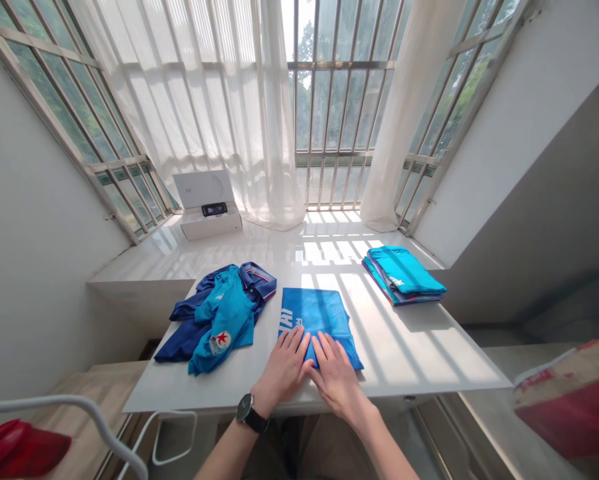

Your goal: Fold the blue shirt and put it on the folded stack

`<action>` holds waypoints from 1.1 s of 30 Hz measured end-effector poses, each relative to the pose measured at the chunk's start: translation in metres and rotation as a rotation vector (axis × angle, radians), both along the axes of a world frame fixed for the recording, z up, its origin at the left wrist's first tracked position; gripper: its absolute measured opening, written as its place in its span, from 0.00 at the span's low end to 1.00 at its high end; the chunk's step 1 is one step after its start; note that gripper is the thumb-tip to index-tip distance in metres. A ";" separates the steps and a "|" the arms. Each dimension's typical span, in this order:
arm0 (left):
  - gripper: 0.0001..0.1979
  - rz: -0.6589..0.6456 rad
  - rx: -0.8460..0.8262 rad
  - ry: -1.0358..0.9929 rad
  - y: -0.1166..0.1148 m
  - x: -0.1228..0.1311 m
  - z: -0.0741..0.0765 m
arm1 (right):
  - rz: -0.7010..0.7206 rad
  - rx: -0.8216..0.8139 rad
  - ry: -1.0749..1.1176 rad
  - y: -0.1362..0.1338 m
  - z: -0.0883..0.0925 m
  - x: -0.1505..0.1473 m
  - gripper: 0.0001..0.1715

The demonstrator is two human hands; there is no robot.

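A folded blue shirt (315, 312) with white lettering lies in the middle of the white table (419, 347). My left hand (285, 369), with a black watch on its wrist, rests flat on the shirt's near left edge, fingers stretched out. Beside it my right hand (335, 373) lies flat on the near right part of the shirt, fingers spread. Both hands press on the cloth and hold nothing.
A loose heap of blue and teal shirts (218, 318) lies at the table's left. A stack of folded teal shirts (403, 274) sits at the right. An open white box (208, 203) stands on the window ledge. A red cloth (16, 448) and a red-and-tan bag (574, 400) flank the table.
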State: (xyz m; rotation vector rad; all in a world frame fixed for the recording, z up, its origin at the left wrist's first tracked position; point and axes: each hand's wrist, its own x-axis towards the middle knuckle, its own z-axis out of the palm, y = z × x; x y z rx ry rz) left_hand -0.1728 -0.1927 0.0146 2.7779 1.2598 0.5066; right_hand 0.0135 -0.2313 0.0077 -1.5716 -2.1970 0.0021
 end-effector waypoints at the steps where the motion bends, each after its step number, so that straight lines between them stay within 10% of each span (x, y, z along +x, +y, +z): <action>1: 0.27 0.003 0.003 0.004 0.001 -0.002 -0.002 | -0.025 -0.019 -0.050 -0.002 -0.006 -0.001 0.36; 13: 0.30 0.094 -0.039 0.033 -0.006 -0.021 0.000 | 0.024 -0.003 -0.156 0.006 -0.024 0.050 0.44; 21: 0.35 0.011 -0.064 -0.009 -0.054 0.037 0.031 | -0.138 0.107 0.009 0.040 0.019 0.105 0.39; 27: 0.21 -0.206 -0.191 -0.053 -0.031 0.045 0.049 | -0.384 0.142 0.170 -0.027 0.001 0.054 0.26; 33: 0.16 -0.113 -0.116 -0.071 0.013 0.002 0.029 | -0.433 0.101 0.102 -0.077 -0.042 0.029 0.25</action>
